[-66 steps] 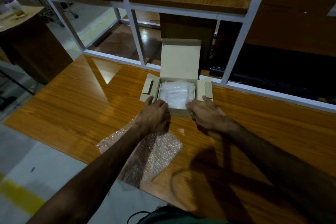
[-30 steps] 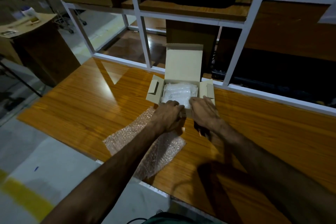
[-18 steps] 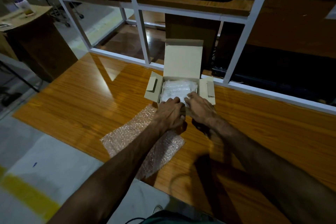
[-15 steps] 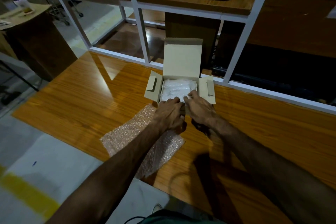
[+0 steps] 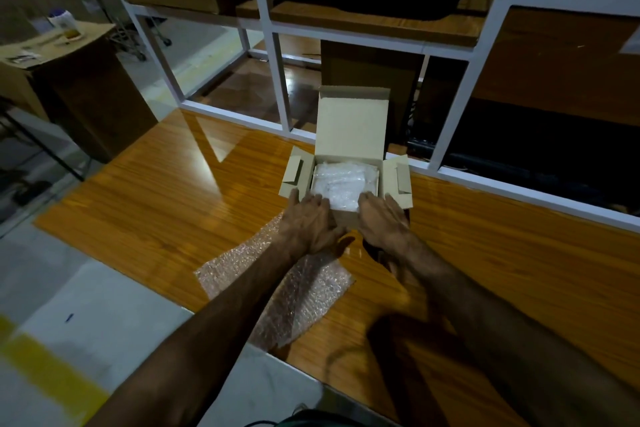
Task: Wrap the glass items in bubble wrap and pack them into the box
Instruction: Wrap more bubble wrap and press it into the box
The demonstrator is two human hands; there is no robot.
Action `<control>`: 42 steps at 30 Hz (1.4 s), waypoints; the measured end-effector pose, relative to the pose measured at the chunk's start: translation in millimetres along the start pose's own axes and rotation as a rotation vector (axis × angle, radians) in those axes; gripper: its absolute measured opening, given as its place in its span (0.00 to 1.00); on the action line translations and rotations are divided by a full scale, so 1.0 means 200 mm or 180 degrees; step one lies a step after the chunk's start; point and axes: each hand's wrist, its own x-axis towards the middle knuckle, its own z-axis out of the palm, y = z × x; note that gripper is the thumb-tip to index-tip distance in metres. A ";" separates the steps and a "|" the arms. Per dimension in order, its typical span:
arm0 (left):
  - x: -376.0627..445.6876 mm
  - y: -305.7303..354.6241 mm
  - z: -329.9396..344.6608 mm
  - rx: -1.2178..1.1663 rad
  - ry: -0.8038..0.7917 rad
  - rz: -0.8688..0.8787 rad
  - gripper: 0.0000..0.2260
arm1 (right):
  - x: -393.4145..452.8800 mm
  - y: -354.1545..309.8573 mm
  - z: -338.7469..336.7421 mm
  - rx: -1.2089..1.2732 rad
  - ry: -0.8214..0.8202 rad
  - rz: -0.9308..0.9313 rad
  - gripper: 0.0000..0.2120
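Box (image 5: 349, 163) at desk (image 5: 166, 204) far edge is loaded with wrapped bundle (image 5: 341, 184); near wall is steadied by left hand (image 5: 310, 222) and right hand (image 5: 382, 218), fingers loosely extended; flap closing judged next.

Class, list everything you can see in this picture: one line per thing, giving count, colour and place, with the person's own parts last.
cardboard box: one, tan, lid and side flaps open, far middle of the table
wrapped bundle: one, white, inside the box
bubble wrap sheet: one, clear, flat at the table's near edge, under the left forearm
table: one, orange wood
rack frame: one, white, behind the table
side stand: one, brown, far left
left hand: one, at the box's front-left
right hand: one, at the box's front-right
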 end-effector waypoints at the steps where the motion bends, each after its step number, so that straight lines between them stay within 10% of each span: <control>1: 0.01 0.01 0.00 0.0041 -0.0007 0.0017 0.48 | 0.00 -0.01 0.02 -0.0004 -0.0084 0.0024 0.27; 14: 0.00 -0.01 -0.05 -0.0124 -0.0357 0.0125 0.37 | -0.03 0.03 0.01 -0.0310 -0.0363 -0.0042 0.33; 23: -0.62 0.08 0.11 -0.1496 0.0957 -0.0272 0.21 | -0.34 -0.03 0.10 0.0682 0.0825 -0.0247 0.14; 27: -0.93 0.15 0.25 -0.1567 0.1224 -0.0435 0.17 | -0.46 -0.10 0.29 0.1101 0.0412 -0.0584 0.14; 33: -1.19 0.18 0.42 -0.1468 0.0876 -0.0929 0.22 | -0.55 -0.17 0.46 0.1112 0.0035 -0.0950 0.19; 42: -1.26 0.17 0.41 -0.2005 0.1354 -0.2795 0.23 | -0.49 -0.31 0.40 0.1187 -0.0062 0.0161 0.26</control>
